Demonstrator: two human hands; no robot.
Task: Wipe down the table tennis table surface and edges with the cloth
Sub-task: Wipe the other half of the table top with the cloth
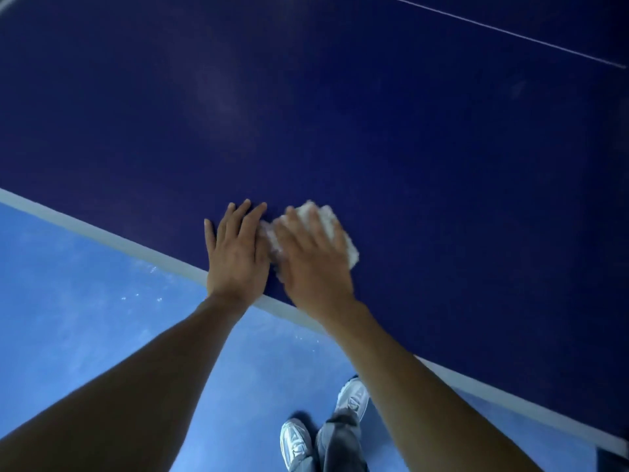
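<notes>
The right hand covers most of the white cloth, so only its far and right margins show. Motion blur smears the fingers and the cloth's left fringe. The table tennis table runs off the top and right edges. The left forearm and right forearm leave the bottom edge. Grey trouser legs hide the heels of both white sneakers.

Tbl top looking smooth, matt dk-blue; cloth showing nubby white terry; floor looking scuffed, slightly glossy.
</notes>
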